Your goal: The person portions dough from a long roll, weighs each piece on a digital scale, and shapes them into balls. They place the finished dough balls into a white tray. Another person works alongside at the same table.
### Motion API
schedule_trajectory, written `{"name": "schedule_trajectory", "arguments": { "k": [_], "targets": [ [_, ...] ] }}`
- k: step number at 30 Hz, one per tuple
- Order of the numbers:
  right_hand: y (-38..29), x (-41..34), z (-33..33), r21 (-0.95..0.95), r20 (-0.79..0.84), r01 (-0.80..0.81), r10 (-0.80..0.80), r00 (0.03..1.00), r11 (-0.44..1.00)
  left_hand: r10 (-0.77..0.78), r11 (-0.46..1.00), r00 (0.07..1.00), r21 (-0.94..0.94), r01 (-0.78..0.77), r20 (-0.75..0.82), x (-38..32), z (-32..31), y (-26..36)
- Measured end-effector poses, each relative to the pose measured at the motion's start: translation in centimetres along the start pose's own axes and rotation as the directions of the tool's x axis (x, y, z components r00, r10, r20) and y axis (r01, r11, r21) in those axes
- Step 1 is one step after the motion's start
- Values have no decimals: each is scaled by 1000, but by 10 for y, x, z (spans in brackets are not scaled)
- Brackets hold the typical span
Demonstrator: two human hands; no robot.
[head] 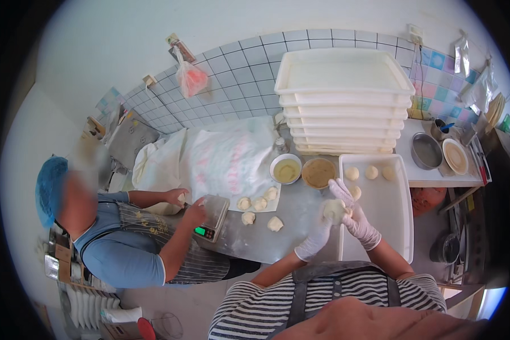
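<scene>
Both of my hands wear white gloves and meet over the left rim of a white plastic tray [376, 229]. My left hand [321, 233] holds a piece of dough [335, 211], and my right hand [357, 221] touches it from the right side. Several round dough balls [371, 172] sit in the tray's far part. Just beyond my hands stand a tub of brown paste [318, 172] and a white bowl of yellowish liquid [286, 170]. Rough dough lumps [275, 223] lie to the left, some on a white cloth, others on the metal table.
At left a co-worker in a blue hair cover holds dough beside a digital scale [212, 216]. Stacked white trays [344, 110] stand against the tiled wall. A metal pan [426, 149] and a plate [454, 156] are on the right counter. A white cloth [229, 157] covers the table's back left.
</scene>
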State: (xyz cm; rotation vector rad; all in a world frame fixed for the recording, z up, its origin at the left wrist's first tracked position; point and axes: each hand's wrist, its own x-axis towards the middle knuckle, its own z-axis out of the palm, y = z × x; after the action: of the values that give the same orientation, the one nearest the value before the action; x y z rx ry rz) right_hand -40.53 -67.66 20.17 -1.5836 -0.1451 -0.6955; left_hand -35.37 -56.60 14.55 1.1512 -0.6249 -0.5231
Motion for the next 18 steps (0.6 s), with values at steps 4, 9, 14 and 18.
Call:
{"name": "schedule_trajectory", "arguments": {
  "k": [4, 9, 14, 18],
  "targets": [
    [-2, -5, -10, 19, 170, -98, 94, 981, 995, 51, 981, 985, 179, -80, 163, 8, -8, 12],
    [4, -11, -12, -110, 127, -101, 115, 985, 989, 19, 993, 992, 110, -33, 125, -6, 4, 5],
    [-10, -13, -13, 112, 204, -246, 220, 954, 963, -20, 999, 980, 30, 14, 199, 0, -26, -4],
    [9, -16, -23, -24, 202, -282, 281, 938, 959, 118, 977, 983, 158, -140, 141, -2, -2, -1]
  ]
}}
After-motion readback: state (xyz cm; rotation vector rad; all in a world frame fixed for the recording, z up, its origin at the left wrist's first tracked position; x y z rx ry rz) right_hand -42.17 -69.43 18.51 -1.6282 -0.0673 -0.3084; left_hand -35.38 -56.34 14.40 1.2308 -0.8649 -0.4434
